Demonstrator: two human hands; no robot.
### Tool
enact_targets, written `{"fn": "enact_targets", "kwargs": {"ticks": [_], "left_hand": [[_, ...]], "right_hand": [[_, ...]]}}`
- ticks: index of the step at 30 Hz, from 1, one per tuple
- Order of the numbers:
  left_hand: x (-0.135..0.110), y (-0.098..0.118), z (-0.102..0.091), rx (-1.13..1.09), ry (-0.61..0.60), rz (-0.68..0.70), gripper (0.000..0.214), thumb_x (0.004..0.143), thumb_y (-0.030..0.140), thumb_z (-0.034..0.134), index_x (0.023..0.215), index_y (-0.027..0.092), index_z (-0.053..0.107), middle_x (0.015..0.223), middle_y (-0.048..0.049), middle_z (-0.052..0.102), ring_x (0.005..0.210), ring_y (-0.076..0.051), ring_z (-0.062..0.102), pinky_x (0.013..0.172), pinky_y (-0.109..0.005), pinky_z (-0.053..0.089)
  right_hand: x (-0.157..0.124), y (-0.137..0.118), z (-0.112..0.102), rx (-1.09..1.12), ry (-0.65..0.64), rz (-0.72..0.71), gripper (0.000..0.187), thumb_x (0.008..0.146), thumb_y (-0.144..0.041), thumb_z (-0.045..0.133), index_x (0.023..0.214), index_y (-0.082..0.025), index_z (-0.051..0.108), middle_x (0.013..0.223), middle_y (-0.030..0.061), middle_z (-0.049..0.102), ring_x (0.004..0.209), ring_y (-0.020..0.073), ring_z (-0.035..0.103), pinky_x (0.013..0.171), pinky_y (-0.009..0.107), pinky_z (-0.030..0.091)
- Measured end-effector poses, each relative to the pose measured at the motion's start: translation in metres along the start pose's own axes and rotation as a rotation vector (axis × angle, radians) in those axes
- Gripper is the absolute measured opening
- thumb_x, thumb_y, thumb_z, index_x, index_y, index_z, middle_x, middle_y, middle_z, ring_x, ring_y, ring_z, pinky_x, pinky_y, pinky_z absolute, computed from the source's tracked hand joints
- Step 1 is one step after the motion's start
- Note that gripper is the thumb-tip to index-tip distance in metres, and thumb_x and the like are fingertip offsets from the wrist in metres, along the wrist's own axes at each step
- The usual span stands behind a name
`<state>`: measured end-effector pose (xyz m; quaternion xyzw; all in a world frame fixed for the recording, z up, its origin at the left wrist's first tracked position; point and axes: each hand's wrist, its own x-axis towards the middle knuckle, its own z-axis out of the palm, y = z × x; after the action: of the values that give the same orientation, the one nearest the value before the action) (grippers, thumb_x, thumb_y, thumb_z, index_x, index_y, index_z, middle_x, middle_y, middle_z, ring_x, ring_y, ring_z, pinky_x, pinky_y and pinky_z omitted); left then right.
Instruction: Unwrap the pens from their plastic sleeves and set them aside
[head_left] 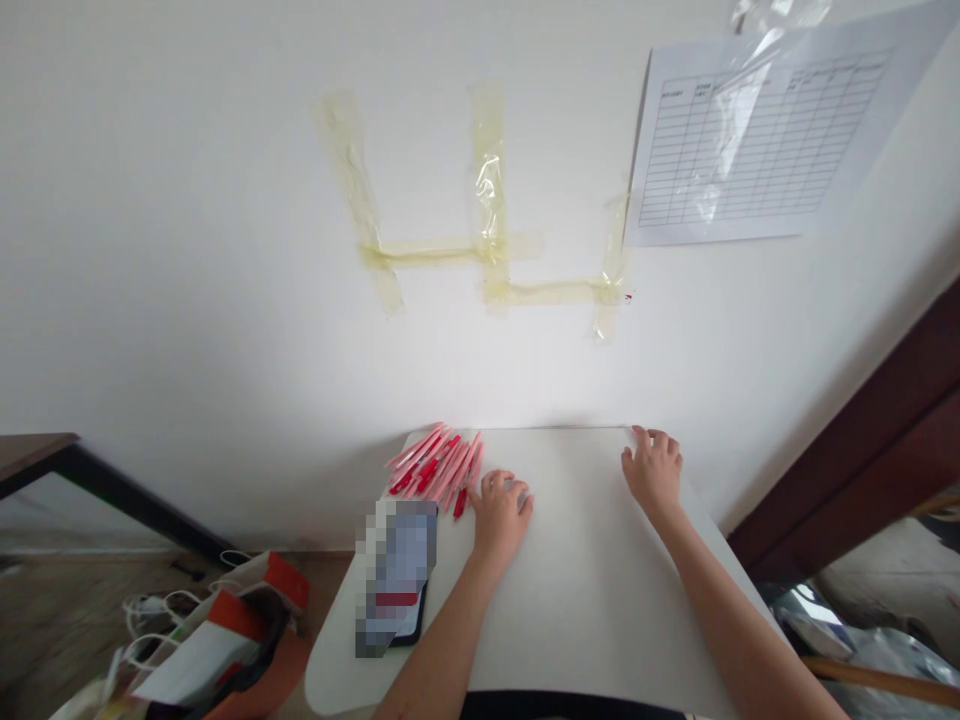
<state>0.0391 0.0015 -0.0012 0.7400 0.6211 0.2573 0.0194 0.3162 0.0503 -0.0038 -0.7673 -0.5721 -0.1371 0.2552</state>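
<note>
A heap of pink and red pens lies at the far left corner of the white table. Beside the heap's right edge rests my left hand, its fingers spread and slightly curved over the tabletop. One fingertip is close to a red pen end; I cannot tell whether it touches. At the far right corner is my right hand, fingers apart near the table's back edge, with nothing visible in it. Left of my left forearm lies a phone, mostly hidden by a blurred patch.
The table's back edge meets a white wall with yellowed tape and a printed sheet. On the floor at left stand bags with cables. A dark wooden panel rises at right, with plastic wrapping below it.
</note>
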Motion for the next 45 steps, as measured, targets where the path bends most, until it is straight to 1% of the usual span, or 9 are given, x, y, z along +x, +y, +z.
{"fn": "enact_targets", "kwargs": {"ticks": [5, 9, 12, 15, 20, 24, 29, 34, 45], "left_hand": [[0.001, 0.000, 0.002, 0.009, -0.004, 0.016, 0.016, 0.086, 0.029, 0.064, 0.100, 0.029, 0.072, 0.119, -0.0054, 0.067, 0.124, -0.029, 0.050, 0.117, -0.068, 0.013], [0.002, 0.000, 0.003, 0.013, -0.022, 0.011, 0.020, 0.087, 0.028, 0.063, 0.106, 0.030, 0.071, 0.120, -0.0058, 0.067, 0.127, -0.030, 0.049, 0.117, -0.071, 0.009], [0.002, 0.001, 0.003, 0.025, -0.033, 0.011, 0.020, 0.087, 0.028, 0.063, 0.106, 0.030, 0.071, 0.121, -0.0056, 0.067, 0.128, -0.030, 0.048, 0.117, -0.072, 0.007], [0.002, 0.001, 0.003, 0.042, -0.032, 0.013, 0.021, 0.087, 0.028, 0.063, 0.106, 0.031, 0.070, 0.122, -0.0049, 0.067, 0.129, -0.030, 0.048, 0.116, -0.073, 0.009], [0.003, -0.003, -0.004, 0.135, 0.043, -0.026, 0.020, 0.088, 0.026, 0.059, 0.105, 0.029, 0.070, 0.123, -0.0071, 0.065, 0.130, -0.032, 0.045, 0.115, -0.075, 0.008], [0.007, -0.009, -0.013, 0.252, 0.130, -0.129, 0.025, 0.089, 0.026, 0.056, 0.109, 0.027, 0.070, 0.129, -0.0100, 0.061, 0.130, -0.034, 0.045, 0.116, -0.074, 0.013], [0.013, -0.015, -0.022, 0.388, 0.209, -0.276, 0.037, 0.089, 0.026, 0.053, 0.123, 0.019, 0.064, 0.126, -0.0149, 0.061, 0.130, -0.035, 0.044, 0.114, -0.072, 0.021], [0.017, -0.022, -0.021, 0.471, 0.207, -0.384, 0.033, 0.092, 0.021, 0.044, 0.114, 0.016, 0.068, 0.111, -0.0152, 0.066, 0.120, -0.033, 0.051, 0.109, -0.070, 0.029], [0.020, -0.023, -0.020, 0.474, 0.164, -0.422, 0.031, 0.093, 0.020, 0.043, 0.107, 0.016, 0.071, 0.107, -0.0153, 0.067, 0.115, -0.034, 0.052, 0.105, -0.070, 0.032]], "right_hand": [[-0.019, -0.027, -0.002, 0.050, -0.157, -0.164, 0.046, 0.095, -0.031, 0.043, 0.138, -0.017, 0.051, 0.140, 0.0163, 0.051, 0.131, 0.0327, 0.039, 0.104, 0.045, 0.036], [-0.043, -0.043, 0.011, 0.058, -0.324, -0.235, 0.053, 0.098, -0.041, 0.040, 0.145, -0.017, 0.046, 0.154, 0.0142, 0.042, 0.143, 0.0328, 0.031, 0.116, 0.051, 0.024], [-0.054, -0.050, 0.019, 0.045, -0.387, -0.260, 0.057, 0.100, -0.046, 0.035, 0.149, -0.018, 0.041, 0.160, 0.0130, 0.035, 0.147, 0.0331, 0.026, 0.119, 0.058, 0.015], [-0.054, -0.051, 0.023, 0.040, -0.406, -0.297, 0.059, 0.101, -0.048, 0.033, 0.151, -0.017, 0.039, 0.161, 0.0138, 0.031, 0.149, 0.0327, 0.024, 0.120, 0.060, 0.009], [-0.048, -0.050, 0.023, 0.038, -0.431, -0.308, 0.062, 0.101, -0.051, 0.033, 0.152, -0.016, 0.038, 0.162, 0.0144, 0.029, 0.150, 0.0321, 0.021, 0.120, 0.060, 0.010], [-0.046, -0.052, 0.023, 0.034, -0.433, -0.314, 0.062, 0.101, -0.051, 0.033, 0.152, -0.016, 0.037, 0.162, 0.0142, 0.029, 0.150, 0.0323, 0.022, 0.120, 0.059, 0.011], [-0.043, -0.054, 0.021, 0.043, -0.442, -0.320, 0.062, 0.101, -0.051, 0.033, 0.152, -0.016, 0.038, 0.162, 0.0144, 0.029, 0.149, 0.0324, 0.022, 0.120, 0.058, 0.012], [-0.043, -0.054, 0.021, 0.038, -0.436, -0.321, 0.061, 0.101, -0.050, 0.033, 0.152, -0.017, 0.038, 0.162, 0.0145, 0.029, 0.149, 0.0327, 0.023, 0.119, 0.058, 0.012], [-0.044, -0.053, 0.024, 0.043, -0.406, -0.301, 0.059, 0.100, -0.051, 0.036, 0.150, -0.019, 0.041, 0.161, 0.0129, 0.033, 0.148, 0.0318, 0.026, 0.120, 0.056, 0.013]]}}
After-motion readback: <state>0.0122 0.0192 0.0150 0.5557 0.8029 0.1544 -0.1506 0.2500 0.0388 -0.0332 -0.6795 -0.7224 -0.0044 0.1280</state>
